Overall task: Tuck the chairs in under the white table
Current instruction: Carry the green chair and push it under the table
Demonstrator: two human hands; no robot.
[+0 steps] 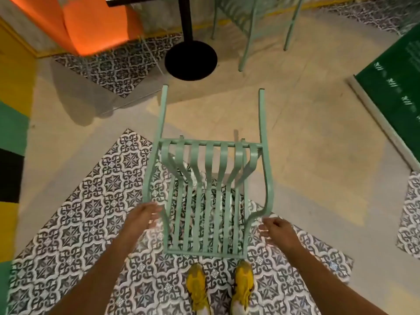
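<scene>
A mint-green metal chair (pixel 208 196) with a slatted seat and back stands directly in front of the person, seen from above, its backrest nearest the camera and its two front legs pointing away toward the table. It rests partly on a patch of patterned black-and-white floor tiles (pixel 75 235) and partly on plain beige floor. Both bare forearms reach forward and down from the lower corners of the view, converging on the chair's back. The left hand (pixel 143 215) sits at the left side rail of the backrest, its fingers spread and loosely curled, touching or just beside the metal; whether it has closed a grip cannot be told. The right hand (pixel 273 230) hovers just beside the curved right rail, fingers released and splayed, not wrapped around anything. The white table (pixel 120 1) shows only as a corner of its top at the upper edge, with its black post and round black base (pixel 191 60) on the floor well ahead of the chair. A second green chair (pixel 252 26) stands to the right of that post. The person's yellow shoes (pixel 219 289) are planted just behind the near chair's back.
</scene>
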